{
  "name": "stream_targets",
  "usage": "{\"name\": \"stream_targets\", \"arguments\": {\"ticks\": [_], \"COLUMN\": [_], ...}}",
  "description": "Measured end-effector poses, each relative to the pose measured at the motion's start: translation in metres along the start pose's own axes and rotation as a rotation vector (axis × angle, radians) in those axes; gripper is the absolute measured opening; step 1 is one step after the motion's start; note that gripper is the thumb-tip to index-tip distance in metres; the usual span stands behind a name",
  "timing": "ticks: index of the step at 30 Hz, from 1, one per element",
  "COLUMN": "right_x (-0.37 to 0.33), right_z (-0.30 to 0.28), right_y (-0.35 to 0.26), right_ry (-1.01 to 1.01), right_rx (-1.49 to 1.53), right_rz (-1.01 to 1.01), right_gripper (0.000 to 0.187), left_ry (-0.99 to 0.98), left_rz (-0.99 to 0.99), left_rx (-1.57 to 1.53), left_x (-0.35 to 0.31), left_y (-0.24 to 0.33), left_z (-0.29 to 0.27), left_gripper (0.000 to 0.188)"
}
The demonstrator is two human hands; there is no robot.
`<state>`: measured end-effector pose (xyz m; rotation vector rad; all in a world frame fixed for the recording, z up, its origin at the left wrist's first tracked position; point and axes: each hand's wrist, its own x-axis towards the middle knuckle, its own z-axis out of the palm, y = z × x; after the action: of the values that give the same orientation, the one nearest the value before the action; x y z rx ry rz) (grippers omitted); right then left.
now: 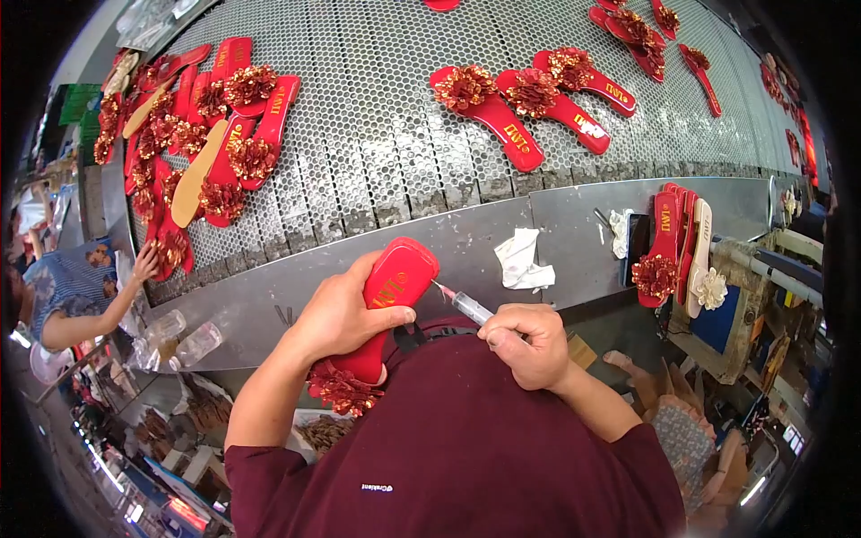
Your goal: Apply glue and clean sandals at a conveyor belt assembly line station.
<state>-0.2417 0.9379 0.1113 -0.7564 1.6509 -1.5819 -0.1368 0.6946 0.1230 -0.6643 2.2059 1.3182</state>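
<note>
Head view: over the near edge of the ledge (473, 240), the left hand (343, 311) grips a red sandal (401, 269) — hiding its middle. Just this side of the ledge, the right hand (531, 348) closes round a syringe (472, 308), covering its rear; whether its tip touches, I cannot tell. Clear containers (199, 343) sit at the ledge's left end — contents hard to make out.

A crumpled white tissue (523, 261) lies on the metal ledge (466, 240), between clear plastic containers (199, 344) and a dark phone (636, 248).
</note>
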Motion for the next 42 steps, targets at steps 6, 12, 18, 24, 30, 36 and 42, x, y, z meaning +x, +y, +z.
{"name": "stream_targets", "arguments": {"ticks": [6, 12, 18, 24, 30, 36, 42], "right_x": [-0.002, -0.001, -0.002, -0.007, -0.012, -0.018, -0.033], "right_z": [-0.01, -0.016, -0.021, -0.029, -0.036, -0.045, -0.069], "right_y": [0.002, 0.002, 0.004, 0.005, 0.003, 0.007, 0.029], "right_ry": [0.053, 0.061, 0.069, 0.057, 0.045, 0.075, 0.258], "right_rx": [0.055, 0.057, 0.027, 0.026, 0.058, 0.102, 0.009], "right_rz": [-0.023, -0.032, -0.038, -0.025, 0.015, -0.001, -0.004], "right_gripper": [0.01, 0.01, 0.013, 0.012, 0.01, 0.009, 0.029], "left_ry": [-0.006, -0.038, -0.039, -0.032, -0.011, 0.006, 0.058], "left_rz": [0.017, 0.023, 0.04, 0.031, 0.033, -0.004, -0.007], "left_rx": [0.005, 0.024, 0.047, 0.034, -0.01, -0.01, -0.067], "left_x": [0.002, 0.005, 0.007, 0.011, 0.015, 0.02, 0.032], "left_y": [0.002, 0.011, 0.017, 0.021, 0.025, 0.028, 0.019], "left_z": [0.004, 0.009, 0.016, 0.019, 0.02, 0.02, 0.022], "left_gripper": [0.08, 0.081, 0.081, 0.081, 0.08, 0.077, 0.074]}}
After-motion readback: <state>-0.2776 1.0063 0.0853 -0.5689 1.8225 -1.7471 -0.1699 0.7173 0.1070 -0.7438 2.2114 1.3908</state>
